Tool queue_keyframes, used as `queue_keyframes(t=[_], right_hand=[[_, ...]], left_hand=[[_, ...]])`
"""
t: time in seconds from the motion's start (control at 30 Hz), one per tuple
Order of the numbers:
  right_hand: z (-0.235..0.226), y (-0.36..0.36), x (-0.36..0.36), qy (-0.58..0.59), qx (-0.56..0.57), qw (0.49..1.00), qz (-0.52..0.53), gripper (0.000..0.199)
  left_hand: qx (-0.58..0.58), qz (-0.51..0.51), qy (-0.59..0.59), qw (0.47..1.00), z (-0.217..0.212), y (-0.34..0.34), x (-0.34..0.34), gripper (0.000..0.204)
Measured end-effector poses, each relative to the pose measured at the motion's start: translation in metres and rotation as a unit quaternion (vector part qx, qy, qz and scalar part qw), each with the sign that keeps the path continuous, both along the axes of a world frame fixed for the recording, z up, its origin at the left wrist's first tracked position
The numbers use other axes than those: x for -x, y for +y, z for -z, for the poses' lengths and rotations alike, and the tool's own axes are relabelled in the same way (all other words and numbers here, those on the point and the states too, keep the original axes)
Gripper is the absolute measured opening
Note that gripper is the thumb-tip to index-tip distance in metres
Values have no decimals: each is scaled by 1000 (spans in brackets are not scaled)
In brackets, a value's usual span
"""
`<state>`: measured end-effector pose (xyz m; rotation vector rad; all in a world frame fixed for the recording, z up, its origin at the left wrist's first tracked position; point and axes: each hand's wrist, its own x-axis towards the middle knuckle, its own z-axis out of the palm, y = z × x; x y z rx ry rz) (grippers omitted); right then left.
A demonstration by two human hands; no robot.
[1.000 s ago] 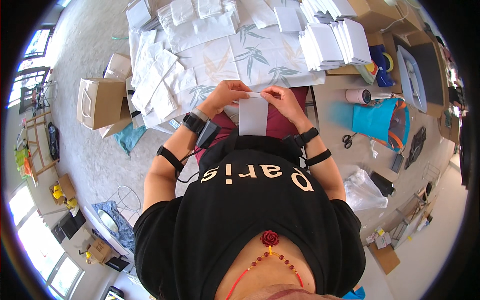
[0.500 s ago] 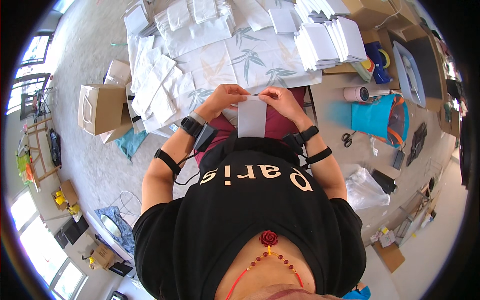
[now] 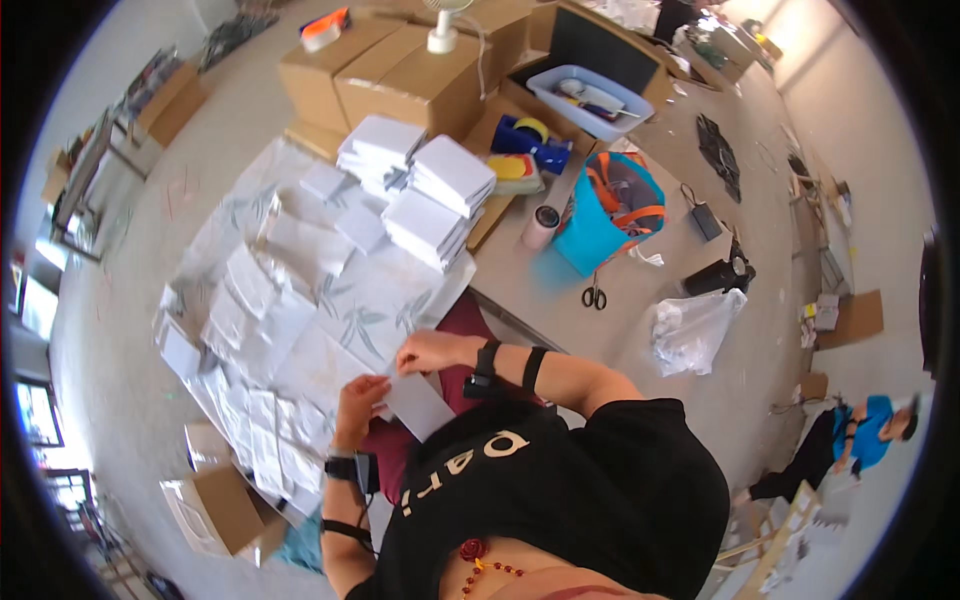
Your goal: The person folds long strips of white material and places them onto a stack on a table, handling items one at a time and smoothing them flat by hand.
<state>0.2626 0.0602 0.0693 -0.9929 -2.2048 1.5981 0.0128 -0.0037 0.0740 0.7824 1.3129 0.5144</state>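
A flat white rectangular packet rests over my lap at the table's near edge. My left hand pinches its upper left corner. At the same upper edge, my right hand has its fingers closed on the other corner. Whether the packet is an envelope or a bag, I cannot tell. Beyond my hands, flat white bags lie in loose overlapping heaps on the leaf-patterned tablecloth. Stacks of similar white packets stand at the table's far right.
Cardboard boxes stand beyond the table, with a small white fan on top. To the right are a blue tape dispenser, a pink cup, a turquoise bag and scissors. A person in blue is at far right.
The view has swung to the right, so the table now appears tilted toward the left and a person has come into sight. Both hands still hold the packet by its upper edge.
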Motion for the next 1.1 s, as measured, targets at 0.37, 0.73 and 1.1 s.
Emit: queue_keyframes(t=[0.37, 0.73, 1.1], right_hand=[[1, 1, 0, -19, 34, 999, -13, 19], [19, 5, 7, -12, 3, 1000, -20, 20], [6, 10, 5, -11, 10, 997, -81, 20]], left_hand=[[-14, 60, 16, 998, -11, 6, -5, 30], [-10, 64, 13, 998, -16, 6, -8, 29], [-35, 111, 71, 991, -25, 13, -14, 22]])
